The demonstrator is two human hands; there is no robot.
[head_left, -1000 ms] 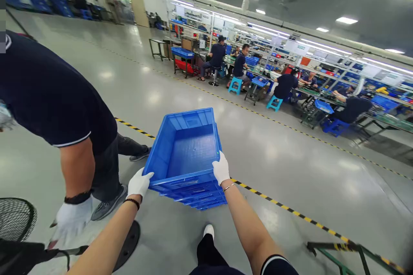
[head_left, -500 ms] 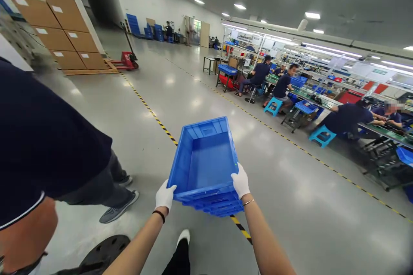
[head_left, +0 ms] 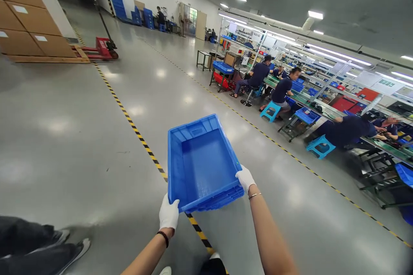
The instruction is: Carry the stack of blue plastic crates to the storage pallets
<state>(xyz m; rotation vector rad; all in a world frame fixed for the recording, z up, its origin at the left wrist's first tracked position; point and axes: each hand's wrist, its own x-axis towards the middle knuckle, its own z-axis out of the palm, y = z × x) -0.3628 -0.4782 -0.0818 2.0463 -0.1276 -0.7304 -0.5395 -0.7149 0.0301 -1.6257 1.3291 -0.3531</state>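
The crate (head_left: 206, 165) is showing smooth plastic with a soft sheen, while the gloves (head_left: 168, 213) are looking like matt cloth. The floor (head_left: 274, 206) is gleaming, smooth and glossy. Boxes (head_left: 53, 46) are presenting matt cardboard, their pallet (head_left: 48, 59) is showing bare wood, and the stools (head_left: 270, 109) are looking plastic.

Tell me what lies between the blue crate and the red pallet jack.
In the head view, grey floor and a striped line lie between the blue crate and the red pallet jack.
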